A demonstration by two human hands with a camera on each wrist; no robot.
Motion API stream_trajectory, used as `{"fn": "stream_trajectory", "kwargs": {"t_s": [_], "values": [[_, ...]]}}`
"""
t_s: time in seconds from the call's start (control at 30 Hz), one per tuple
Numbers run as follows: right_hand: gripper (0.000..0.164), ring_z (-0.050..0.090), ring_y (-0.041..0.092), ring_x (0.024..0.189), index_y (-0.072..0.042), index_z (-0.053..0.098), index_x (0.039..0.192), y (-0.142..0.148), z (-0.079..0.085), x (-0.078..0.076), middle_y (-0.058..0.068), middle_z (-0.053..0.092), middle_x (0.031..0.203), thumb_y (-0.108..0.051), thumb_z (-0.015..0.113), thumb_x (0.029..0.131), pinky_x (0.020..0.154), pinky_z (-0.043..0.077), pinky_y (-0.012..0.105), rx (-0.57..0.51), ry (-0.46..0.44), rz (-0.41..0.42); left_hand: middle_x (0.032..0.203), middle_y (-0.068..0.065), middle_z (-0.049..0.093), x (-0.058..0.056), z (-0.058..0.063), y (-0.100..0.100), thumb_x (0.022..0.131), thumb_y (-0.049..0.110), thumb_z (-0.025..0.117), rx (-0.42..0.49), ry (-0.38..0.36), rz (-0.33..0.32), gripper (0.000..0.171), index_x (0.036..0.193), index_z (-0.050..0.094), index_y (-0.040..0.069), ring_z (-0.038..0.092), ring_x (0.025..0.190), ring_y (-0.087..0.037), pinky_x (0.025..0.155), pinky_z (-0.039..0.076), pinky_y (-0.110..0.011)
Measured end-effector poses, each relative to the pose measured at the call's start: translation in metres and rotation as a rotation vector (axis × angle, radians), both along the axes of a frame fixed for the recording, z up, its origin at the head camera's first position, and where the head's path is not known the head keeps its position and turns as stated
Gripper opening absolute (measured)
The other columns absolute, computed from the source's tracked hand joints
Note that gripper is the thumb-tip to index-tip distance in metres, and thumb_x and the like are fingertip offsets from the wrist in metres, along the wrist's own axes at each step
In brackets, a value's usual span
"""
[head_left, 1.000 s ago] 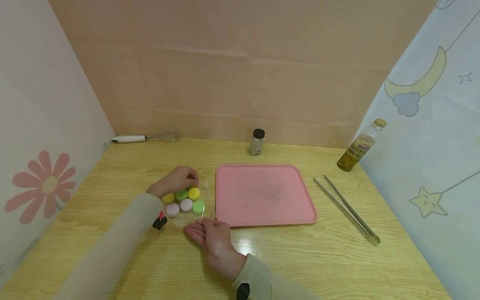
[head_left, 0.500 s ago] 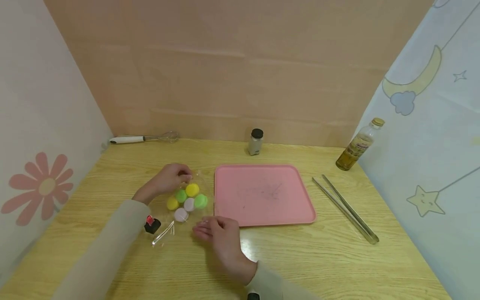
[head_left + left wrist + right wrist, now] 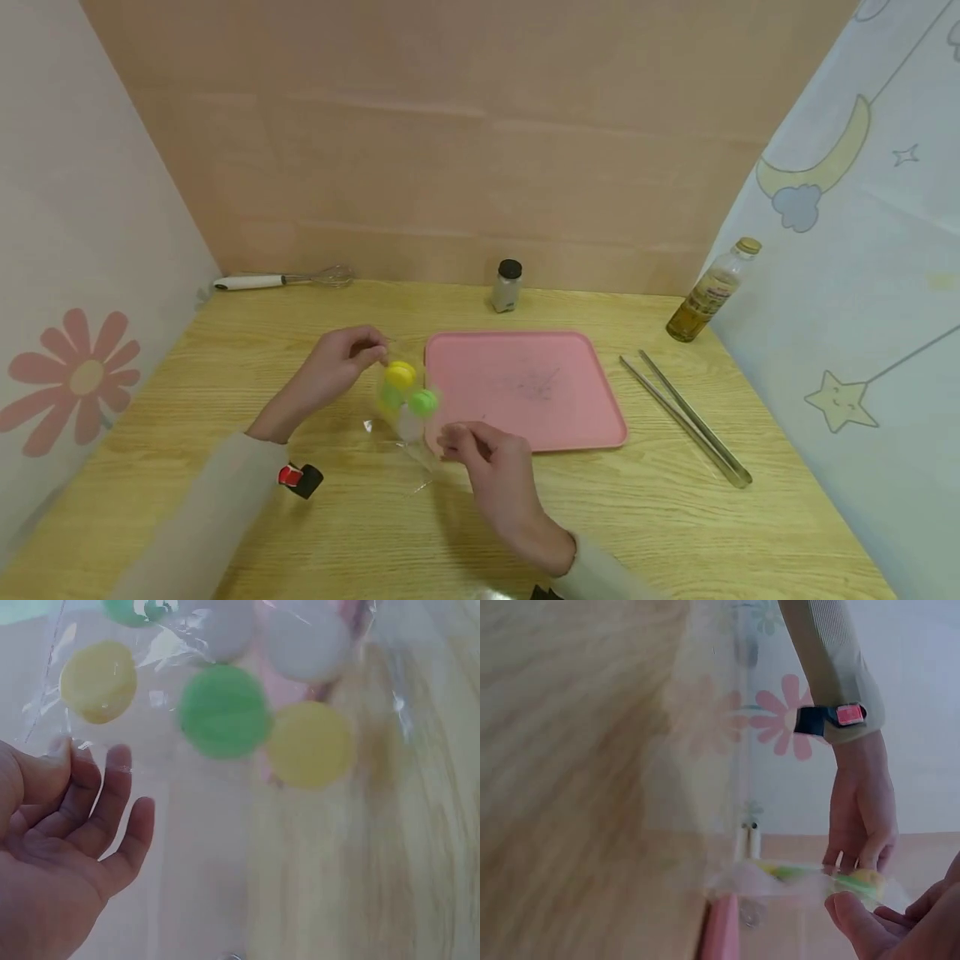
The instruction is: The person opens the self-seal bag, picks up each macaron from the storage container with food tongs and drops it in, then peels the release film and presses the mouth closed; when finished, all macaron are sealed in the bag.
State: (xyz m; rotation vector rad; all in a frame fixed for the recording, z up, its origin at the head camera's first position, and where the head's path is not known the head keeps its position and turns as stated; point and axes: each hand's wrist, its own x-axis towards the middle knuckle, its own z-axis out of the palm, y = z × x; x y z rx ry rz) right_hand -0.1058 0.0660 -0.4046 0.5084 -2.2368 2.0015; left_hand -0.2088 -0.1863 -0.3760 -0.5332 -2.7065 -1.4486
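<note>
A clear plastic bag (image 3: 161,701) of round macarons hangs stretched between both hands, raised off the table. Thumb and fingers of my left hand (image 3: 337,362) pinch its far left corner; the left wrist view shows the thumb (image 3: 52,772) pressed on the film. Across from it, my right hand (image 3: 502,475) pinches the near right edge, its fingertips overlapping the tray's border in the head view. Inside the bag lie a yellow macaron (image 3: 401,375), a bright green macaron (image 3: 424,403) and pale lilac ones (image 3: 307,645), blurred by motion. The right wrist view sees the bag edge-on.
Right of the bag lies a pink tray (image 3: 517,337), with metal tongs (image 3: 697,429) beyond it. At the back stand a small black-capped jar (image 3: 507,287) and an oil bottle (image 3: 705,300). A whisk (image 3: 277,282) lies at the back left.
The bag has come up off the table and tilted, and the macarons have slid together toward the right. My right hand has moved right and now pinches the bag's edge.
</note>
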Motion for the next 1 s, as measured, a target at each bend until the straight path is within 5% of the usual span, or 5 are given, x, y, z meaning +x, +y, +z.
{"fn": "stream_trajectory", "kwargs": {"t_s": [0.23,0.4,0.67,1.0], "values": [[0.019,0.074,0.018,0.083,0.006,0.074,0.099,0.026,0.018,0.004,0.011,0.076,0.093,-0.005,0.059,0.102,0.073,0.059,0.031,0.084,0.19,-0.076,0.093,-0.008,0.067,0.023,0.017,0.012,0.104,0.008,0.059,0.089,0.088,0.005,0.009,0.105,0.067,0.004,0.062,0.09,-0.02,0.084,0.051,-0.033],[0.016,0.074,0.016,0.08,0.003,0.076,0.1,0.044,0.028,0.008,0.009,0.076,0.094,0.001,0.06,0.1,0.071,0.059,0.03,0.115,0.327,-0.114,0.09,-0.005,0.066,0.039,0.027,0.025,0.101,0.003,0.06,0.172,0.147,-0.025,0.005,0.101,0.065,0.005,0.064,0.087,-0.019,0.082,0.052,-0.025],[0.022,0.074,0.017,0.084,0.005,0.075,0.1,0.078,0.041,0.007,0.015,0.076,0.095,0.015,0.056,0.096,0.071,0.059,0.032,0.083,0.474,-0.112,0.089,-0.003,0.065,0.063,0.03,0.052,0.099,-0.001,0.061,0.329,0.222,-0.111,0.005,0.098,0.065,0.002,0.063,0.083,-0.02,0.078,0.055,-0.029],[0.022,0.074,0.026,0.086,0.002,0.072,0.103,0.117,0.032,-0.001,0.014,0.075,0.095,0.006,0.05,0.104,0.074,0.059,0.039,0.063,0.277,-0.036,0.087,-0.007,0.064,0.08,0.005,0.085,0.1,0.0,0.06,0.469,0.16,-0.124,0.004,0.097,0.064,0.001,0.065,0.078,-0.023,0.07,0.057,-0.032]]}}
